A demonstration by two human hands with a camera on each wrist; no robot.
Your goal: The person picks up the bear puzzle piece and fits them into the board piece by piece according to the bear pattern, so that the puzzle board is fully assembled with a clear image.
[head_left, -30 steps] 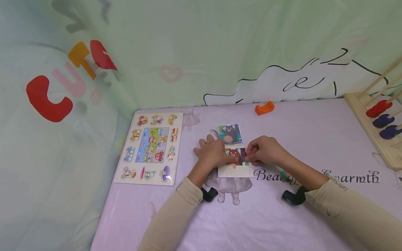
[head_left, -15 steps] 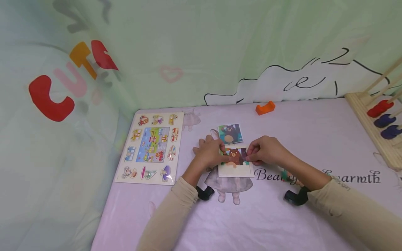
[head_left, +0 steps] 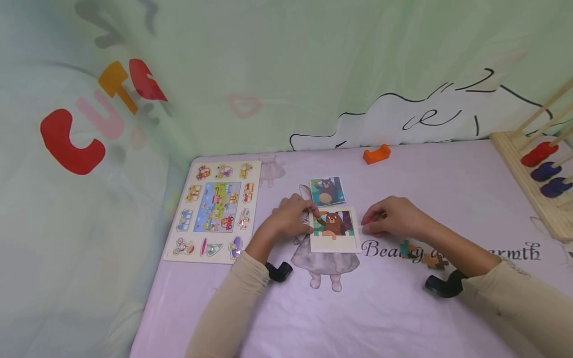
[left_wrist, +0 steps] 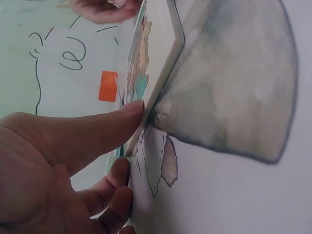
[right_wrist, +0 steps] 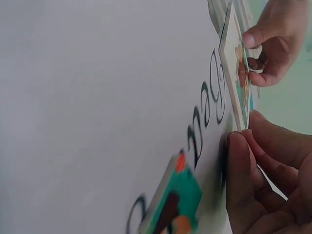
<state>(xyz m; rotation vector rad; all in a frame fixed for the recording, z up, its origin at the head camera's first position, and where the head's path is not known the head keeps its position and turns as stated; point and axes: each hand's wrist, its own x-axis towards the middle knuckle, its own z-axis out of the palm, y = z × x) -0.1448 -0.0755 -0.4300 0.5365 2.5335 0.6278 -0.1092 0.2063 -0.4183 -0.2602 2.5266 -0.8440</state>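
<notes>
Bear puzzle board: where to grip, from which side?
I'd pinch the bear puzzle board by its left and right edges, toward the near end, coming from both sides: it lies flat, its near part is mostly bare, and the bear card crowds the far edge.

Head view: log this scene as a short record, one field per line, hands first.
Left hand: touches the left edge of a pale, flat rectangular board
Right hand: beside the board's right edge; contact unclear
Board: brown bear jigsaw picture at top, bare below
Beyond board: square card printed with a bear
Loose: brown and green jigsaw pieces, right of board
Far back: notched orange block
</notes>
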